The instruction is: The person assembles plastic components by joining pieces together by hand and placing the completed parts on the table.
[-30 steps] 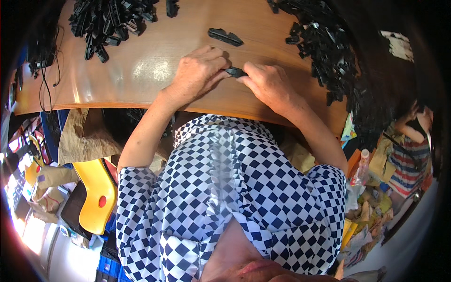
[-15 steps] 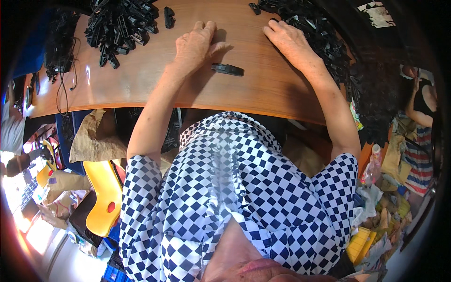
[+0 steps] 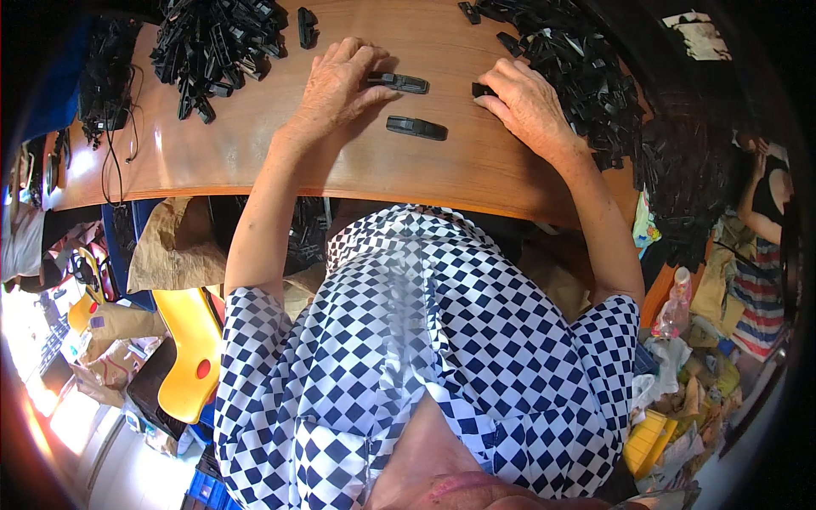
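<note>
A crumpled brown paper bag hung under the table's left edge, and a clear plastic bottle stood among colourful wrappers at lower right.

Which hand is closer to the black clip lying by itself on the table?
Left. The left hand rests just up-left of the loose black clip; the right hand sits farther off to its right.

Worktop warm orange-brown wood with a glossy sheen; clips and both clip piles black. Shirt navy-and-white diamond check. Chair below yellow with a red dot, paper bag brown.
</note>
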A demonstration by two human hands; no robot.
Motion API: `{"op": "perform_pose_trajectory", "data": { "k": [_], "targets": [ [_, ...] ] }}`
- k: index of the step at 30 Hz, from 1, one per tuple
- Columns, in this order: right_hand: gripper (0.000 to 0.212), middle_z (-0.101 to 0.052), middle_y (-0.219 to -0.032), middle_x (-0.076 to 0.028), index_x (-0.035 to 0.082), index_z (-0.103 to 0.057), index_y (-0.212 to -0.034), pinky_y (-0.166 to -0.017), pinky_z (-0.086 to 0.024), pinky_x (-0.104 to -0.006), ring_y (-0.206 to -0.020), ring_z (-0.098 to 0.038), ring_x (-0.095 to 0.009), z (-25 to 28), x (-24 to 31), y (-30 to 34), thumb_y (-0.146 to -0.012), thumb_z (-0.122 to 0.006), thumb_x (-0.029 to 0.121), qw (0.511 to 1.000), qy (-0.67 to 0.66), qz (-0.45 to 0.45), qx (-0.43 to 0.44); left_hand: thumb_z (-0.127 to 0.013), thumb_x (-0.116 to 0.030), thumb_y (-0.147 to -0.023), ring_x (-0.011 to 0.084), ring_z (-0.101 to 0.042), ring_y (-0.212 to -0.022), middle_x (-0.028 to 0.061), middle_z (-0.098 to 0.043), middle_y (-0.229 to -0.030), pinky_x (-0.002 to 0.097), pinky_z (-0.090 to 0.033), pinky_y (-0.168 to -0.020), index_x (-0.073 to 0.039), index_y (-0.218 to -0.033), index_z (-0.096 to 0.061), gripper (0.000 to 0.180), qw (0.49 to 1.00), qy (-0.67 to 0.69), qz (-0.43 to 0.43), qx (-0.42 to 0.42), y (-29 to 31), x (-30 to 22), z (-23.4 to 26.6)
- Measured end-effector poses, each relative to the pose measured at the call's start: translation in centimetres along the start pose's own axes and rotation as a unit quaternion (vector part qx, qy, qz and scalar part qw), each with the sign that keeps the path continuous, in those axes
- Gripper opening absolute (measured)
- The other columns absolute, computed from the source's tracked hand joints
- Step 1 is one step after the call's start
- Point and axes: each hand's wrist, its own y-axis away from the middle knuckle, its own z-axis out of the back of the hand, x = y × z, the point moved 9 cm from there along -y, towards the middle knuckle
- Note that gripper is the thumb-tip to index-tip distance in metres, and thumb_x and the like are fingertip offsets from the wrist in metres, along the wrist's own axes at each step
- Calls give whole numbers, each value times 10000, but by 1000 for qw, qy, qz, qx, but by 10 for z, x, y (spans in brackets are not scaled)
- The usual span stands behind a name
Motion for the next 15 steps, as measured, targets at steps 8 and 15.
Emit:
{"op": "perform_pose_trajectory", "data": {
  "k": [8, 15],
  "targets": [
    [197, -635, -869, -74, 68, -650, -942, -729, -553, -385, -830, -660, -273, 15, 48, -27, -844, -747, 209, 996, -44, 66, -28, -744, -241, -811, 278, -592, -963, 61, -629, -954, 406, -442, -878, -75, -1001, -697, 256, 996, 76, -48, 27, -1, -25, 3],
    [223, -651, -763, -86, 69, -562, -853, -583, -545, -398, -696, -689, -298, 0, 55, -28, -867, -732, 214, 994, 7, 39, 97, -735, -247, -821, 251, -600, -917, 40, -623, -908, 384, -433, -814, -91, -949, -691, 207, 994, 95, -45, 41, -4, -29, 2]
  ]
}}
